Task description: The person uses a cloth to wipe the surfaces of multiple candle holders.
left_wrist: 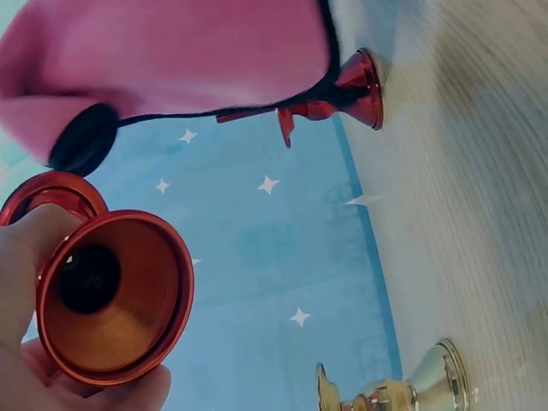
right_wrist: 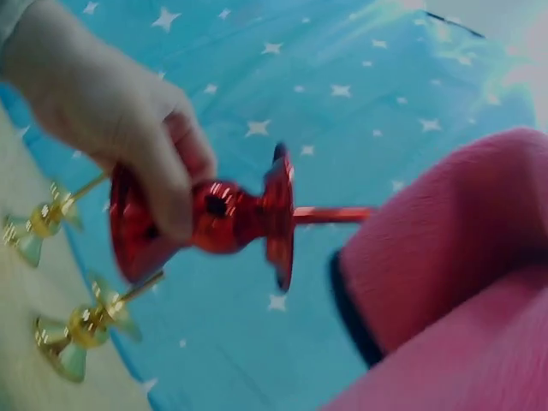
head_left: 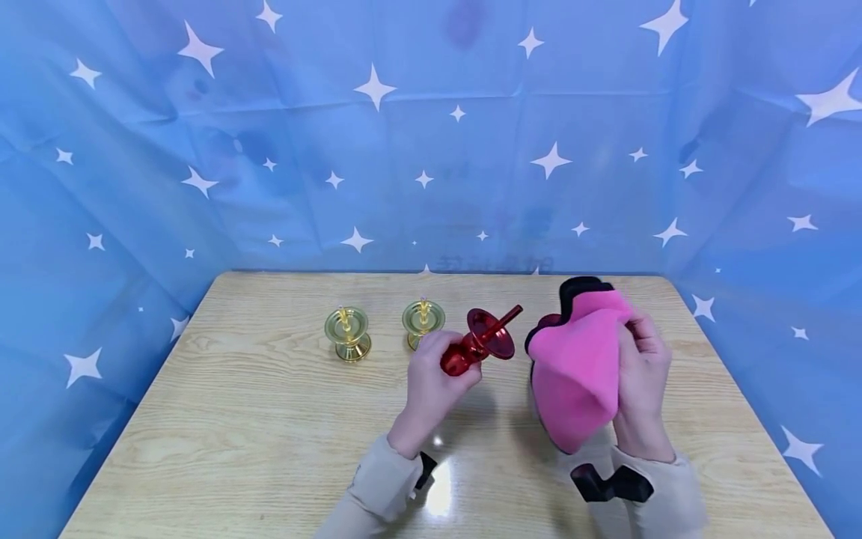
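My left hand (head_left: 431, 382) grips a shiny red candlestick (head_left: 486, 335) by its lower part, holding it tilted above the table with its spike toward the upper right. The hollow underside of its base (left_wrist: 124, 300) faces the left wrist camera. In my right hand (head_left: 644, 382) is a pink cloth (head_left: 579, 367) with black edging, pinched at its right side and draped down. The spike's end lies close to the cloth (right_wrist: 454, 248) in the right wrist view; contact cannot be told. Partly behind the cloth, a second red candlestick (left_wrist: 366, 90) stands on the table.
Two gold candlesticks, one at the left (head_left: 348, 333) and one nearer the middle (head_left: 423, 320), stand upright toward the back of the wooden table (head_left: 236, 419). A blue curtain with white stars (head_left: 431, 150) surrounds the table's back and sides.
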The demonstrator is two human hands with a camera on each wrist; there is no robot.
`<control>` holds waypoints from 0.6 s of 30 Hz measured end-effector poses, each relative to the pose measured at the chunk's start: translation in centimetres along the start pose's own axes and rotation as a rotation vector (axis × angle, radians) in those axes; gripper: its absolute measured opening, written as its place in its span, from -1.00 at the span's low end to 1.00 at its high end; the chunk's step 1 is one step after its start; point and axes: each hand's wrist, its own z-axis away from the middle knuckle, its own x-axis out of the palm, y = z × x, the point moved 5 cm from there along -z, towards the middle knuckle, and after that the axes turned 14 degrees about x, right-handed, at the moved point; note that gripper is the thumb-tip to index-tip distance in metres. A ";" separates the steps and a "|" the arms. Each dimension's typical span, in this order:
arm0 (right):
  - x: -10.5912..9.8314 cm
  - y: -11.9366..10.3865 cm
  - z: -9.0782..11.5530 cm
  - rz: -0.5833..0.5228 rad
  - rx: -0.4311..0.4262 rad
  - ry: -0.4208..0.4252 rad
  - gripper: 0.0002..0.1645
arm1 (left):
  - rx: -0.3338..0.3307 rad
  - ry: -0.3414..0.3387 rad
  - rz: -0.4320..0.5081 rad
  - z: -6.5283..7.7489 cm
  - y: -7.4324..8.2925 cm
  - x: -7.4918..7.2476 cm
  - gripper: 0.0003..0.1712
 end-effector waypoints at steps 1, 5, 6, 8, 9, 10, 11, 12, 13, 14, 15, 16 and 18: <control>0.1 0.2 0.1 0.036 -0.008 -0.035 -0.74 | -0.008 0.005 0.023 0.0 -0.1 -0.1 -0.67; 1.2 1.1 0.7 0.208 -0.060 -0.216 -0.68 | -0.039 0.006 0.097 0.0 -0.2 -0.1 -0.70; 1.7 1.3 0.9 0.245 -0.066 -0.266 -0.68 | -0.045 0.005 0.114 0.0 -0.2 0.0 -0.71; 2.6 2.0 1.4 0.325 -0.065 -0.358 -0.69 | -0.056 -0.002 0.141 -0.1 0.0 0.1 -0.71; 3.0 2.3 1.7 0.350 -0.056 -0.399 -0.70 | -0.060 -0.004 0.148 -0.1 0.1 0.2 -0.70; 3.4 2.6 1.9 0.374 -0.043 -0.433 -0.71 | -0.063 -0.005 0.149 -0.2 0.1 0.2 -0.70; 3.7 2.8 2.2 0.395 -0.035 -0.457 -0.72 | -0.062 -0.006 0.144 -0.2 0.2 0.2 -0.70; 4.0 3.0 2.5 0.410 -0.027 -0.474 -0.72 | -0.062 -0.006 0.136 -0.2 0.3 0.2 -0.69; 4.2 3.1 2.7 0.423 -0.027 -0.489 -0.71 | -0.062 -0.005 0.127 -0.3 0.3 0.3 -0.69; 4.4 3.2 3.0 0.427 -0.036 -0.509 -0.70 | -0.062 0.000 0.118 -0.3 0.3 0.3 -0.69; 4.5 3.2 3.2 0.443 -0.055 -0.523 -0.68 | -0.060 0.007 0.108 -0.3 0.3 0.2 -0.69; 4.7 3.1 3.5 0.470 -0.077 -0.534 -0.66 | -0.056 0.013 0.099 -0.3 0.3 0.2 -0.69; 4.9 3.1 3.9 0.507 -0.108 -0.553 -0.57 | -0.051 0.021 0.081 -0.4 0.4 0.1 -0.70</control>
